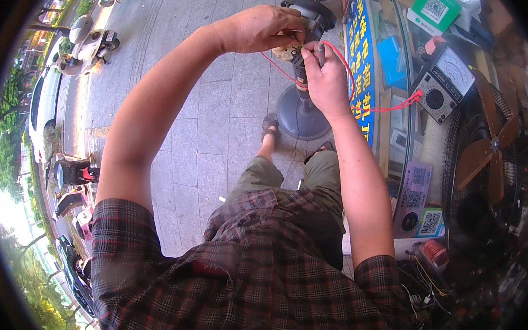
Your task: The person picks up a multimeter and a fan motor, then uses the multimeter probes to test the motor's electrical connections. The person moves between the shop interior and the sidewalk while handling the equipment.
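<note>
1. Two bare hands close together, out ahead of the body, at the upper part of a pedestal [291,117] with a round grey base.
2. Left hand [257,30]: arched over from the left, fingers bent, thumb and fingertips drawn close together beside a pale part [283,52] near the top of the pedestal; cannot tell what, if anything, between the tips.
3. Right hand [325,78]: mostly closed, thumb and fingers around a dark, pen-like probe [321,52], just to the right of the pale part.
4. Red leads [394,108]: one curving away from the probe, another from below the left hand and across the pedestal's post, with red plugs at a dial meter [443,85], well to the right of both hands.
5. Above the hands, at the far end of the pedestal: a dark, rounded assembly [315,12].
6. Below the meter, at the right: a fan [488,148] with brown blades.
7. Between pedestal and meter: a blue sign [363,68] with yellow characters; farther up, a green box [433,12].
8. Underfoot: grey paving [180,154], with a sandalled foot [269,129] near the base.
9. Far left: a parked white scooter [90,44].
</note>
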Action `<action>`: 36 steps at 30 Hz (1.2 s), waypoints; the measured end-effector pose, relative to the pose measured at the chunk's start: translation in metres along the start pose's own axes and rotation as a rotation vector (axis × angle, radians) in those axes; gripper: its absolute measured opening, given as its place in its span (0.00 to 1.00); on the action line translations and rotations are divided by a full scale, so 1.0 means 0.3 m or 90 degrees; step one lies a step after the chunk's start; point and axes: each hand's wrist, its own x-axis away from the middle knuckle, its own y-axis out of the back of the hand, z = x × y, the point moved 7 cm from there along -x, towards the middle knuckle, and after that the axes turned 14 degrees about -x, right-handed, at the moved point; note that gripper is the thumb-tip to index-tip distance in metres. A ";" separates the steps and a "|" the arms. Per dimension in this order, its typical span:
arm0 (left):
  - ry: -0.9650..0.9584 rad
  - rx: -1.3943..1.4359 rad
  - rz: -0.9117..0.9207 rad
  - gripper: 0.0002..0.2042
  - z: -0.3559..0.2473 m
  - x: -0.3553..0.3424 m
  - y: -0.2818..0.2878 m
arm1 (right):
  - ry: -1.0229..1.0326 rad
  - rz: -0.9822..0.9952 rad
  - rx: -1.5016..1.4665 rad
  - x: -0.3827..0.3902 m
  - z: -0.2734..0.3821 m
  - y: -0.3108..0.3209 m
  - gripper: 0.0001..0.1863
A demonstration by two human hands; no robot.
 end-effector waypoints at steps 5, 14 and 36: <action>-0.003 -0.002 -0.003 0.08 0.001 0.000 -0.002 | -0.001 0.000 -0.010 0.000 0.000 0.000 0.14; 0.082 0.102 -0.093 0.09 0.003 0.019 0.029 | -0.047 -0.013 -0.086 0.013 -0.047 0.002 0.11; 0.575 1.115 -0.541 0.23 -0.281 0.305 -0.306 | -0.117 0.119 -0.098 0.214 0.077 -0.013 0.15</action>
